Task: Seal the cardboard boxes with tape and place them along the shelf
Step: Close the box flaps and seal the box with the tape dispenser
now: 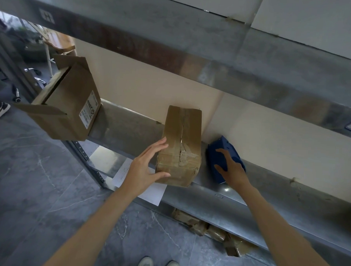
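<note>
Bare shelf (123,120) lies open between open box (65,102) and taped box (180,145) (blue dispenser (228,147) just right of it).

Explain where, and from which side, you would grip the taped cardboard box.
Probably its two long side faces, near the front end, approached from left and right: the taped cardboard box lies lengthwise, its front at the shelf edge.
</note>
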Action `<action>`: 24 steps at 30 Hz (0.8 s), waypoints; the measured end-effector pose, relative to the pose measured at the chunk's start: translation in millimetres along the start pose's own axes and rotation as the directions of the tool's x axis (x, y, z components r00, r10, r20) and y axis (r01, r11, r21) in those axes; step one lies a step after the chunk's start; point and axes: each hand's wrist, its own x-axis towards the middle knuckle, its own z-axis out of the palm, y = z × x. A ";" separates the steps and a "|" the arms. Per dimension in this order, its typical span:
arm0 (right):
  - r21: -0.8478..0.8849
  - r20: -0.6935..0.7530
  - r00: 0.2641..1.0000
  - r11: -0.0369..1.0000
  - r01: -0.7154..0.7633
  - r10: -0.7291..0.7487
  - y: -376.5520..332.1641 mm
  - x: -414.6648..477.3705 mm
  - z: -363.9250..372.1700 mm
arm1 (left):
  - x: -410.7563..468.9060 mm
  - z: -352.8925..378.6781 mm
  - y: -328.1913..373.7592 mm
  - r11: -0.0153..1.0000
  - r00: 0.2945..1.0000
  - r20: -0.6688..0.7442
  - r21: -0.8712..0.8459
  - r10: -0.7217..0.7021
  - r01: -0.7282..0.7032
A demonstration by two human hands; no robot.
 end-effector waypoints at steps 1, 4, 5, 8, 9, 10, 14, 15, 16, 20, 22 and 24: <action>-0.014 0.009 1.000 1.000 0.005 -0.004 1.2 1.0 2.0 | -0.2 -0.2 0.7 1.000 1.000 0.002 0.000 -0.004 0.004; -0.012 0.016 1.000 1.000 0.015 -0.014 3.2 3.0 4.6 | -0.2 -0.3 1.1 1.000 1.000 0.004 -0.002 -0.015 0.015; -0.016 0.014 1.000 1.000 0.018 -0.018 3.7 3.3 4.3 | -0.1 -0.4 1.0 1.000 1.000 0.004 -0.002 -0.017 0.017; -0.105 0.036 0.999 0.994 0.032 -0.029 4.3 4.4 1.7 | -0.1 -0.1 0.5 1.000 1.000 0.006 0.004 -0.016 0.016; -0.121 0.053 0.998 0.992 0.026 -0.020 4.0 4.9 0.3 | -0.3 0.1 0.3 1.000 1.000 0.008 0.003 -0.013 0.013; -0.110 0.078 0.997 0.994 0.016 -0.008 3.1 5.2 -1.2 | -0.5 0.3 0.3 1.000 1.000 0.010 0.002 -0.012 0.012; -0.041 0.148 0.989 0.999 0.010 -0.004 1.9 4.3 -6.3 | -0.8 -0.1 1.8 1.000 1.000 0.008 0.003 -0.021 0.021; -0.036 0.142 0.990 0.999 0.008 -0.003 1.9 2.5 -6.7 | -0.7 -0.1 2.4 1.000 1.000 0.008 0.001 -0.021 0.021; -0.024 0.132 0.991 1.000 0.007 -0.003 1.5 0.4 -7.1 | -0.9 -0.2 3.0 1.000 1.000 0.009 -0.001 -0.020 0.020; -0.018 0.128 0.992 1.000 0.014 -0.011 0.4 -10.5 -14.4 | -1.7 -1.2 4.7 1.000 1.000 0.005 -0.003 -0.031 0.031; -0.054 0.093 0.996 0.998 0.020 -0.015 -1.2 -19.7 -21.6 | -1.6 -1.4 5.7 0.999 0.999 0.004 0.003 -0.034 0.034; -0.147 -0.009 0.999 0.988 0.052 -0.054 -8.3 -30.6 -30.2 | -1.5 -1.4 6.4 1.000 1.000 0.003 0.004 -0.029 0.029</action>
